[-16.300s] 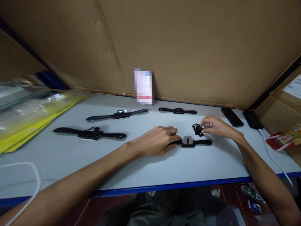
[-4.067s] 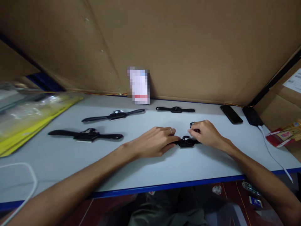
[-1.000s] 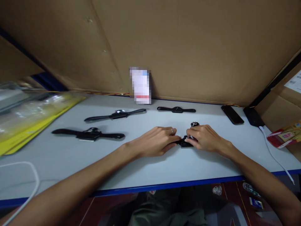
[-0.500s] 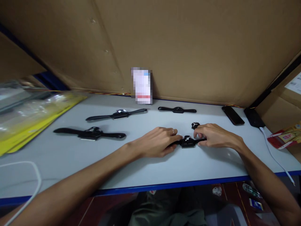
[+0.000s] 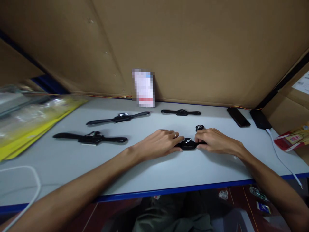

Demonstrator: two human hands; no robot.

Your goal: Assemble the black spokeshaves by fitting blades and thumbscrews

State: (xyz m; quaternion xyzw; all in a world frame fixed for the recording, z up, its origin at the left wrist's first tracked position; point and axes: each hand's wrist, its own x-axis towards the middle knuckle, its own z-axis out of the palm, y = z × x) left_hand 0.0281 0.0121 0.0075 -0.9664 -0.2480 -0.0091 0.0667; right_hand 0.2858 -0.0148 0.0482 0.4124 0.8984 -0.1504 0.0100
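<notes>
left hand (image 5: 160, 143) pinned one strap | right hand (image 5: 212, 141) fingers clamped the other strap of black watch (image 5: 188, 144), flat on tabletop (image 5: 169, 167) | small black part (image 5: 200, 128) just behind watch, seemingly unfitted | three watches beyond, untouched

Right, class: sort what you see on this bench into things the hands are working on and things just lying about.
In hand:
left hand
right hand
black watch between them
small black part beside the right hand

Lying about:
three other watches
two dark phones
white cable
yellow packaging
</notes>
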